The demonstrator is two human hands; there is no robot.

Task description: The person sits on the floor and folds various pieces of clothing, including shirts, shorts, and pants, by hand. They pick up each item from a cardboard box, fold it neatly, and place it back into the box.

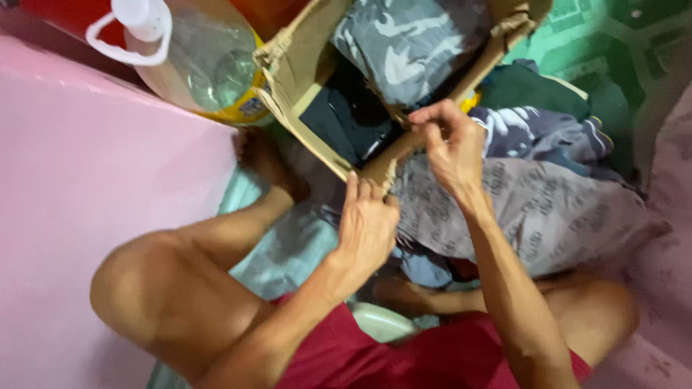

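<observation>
A brown cardboard box (pixel 299 68) stands on the floor in front of me, holding a grey camouflage garment (pixel 404 43) and dark folded clothes (pixel 349 115). My left hand (pixel 367 223) grips the near corner of the box at its torn edge. My right hand (pixel 450 144) pinches the near rim of the box a little further right, fingers closed on the cardboard. A grey patterned cloth (pixel 548 209) lies under my right forearm, beside the box. My bare knees and red shorts (pixel 375 356) fill the lower view.
A large clear plastic bottle (pixel 194 57) with a white cap and handle stands left of the box. A pink wall (pixel 86 202) runs along the left. More clothes, dark green (pixel 530 86) and blue-grey printed (pixel 548 133), are piled right of the box on green floor tiles (pixel 577 36).
</observation>
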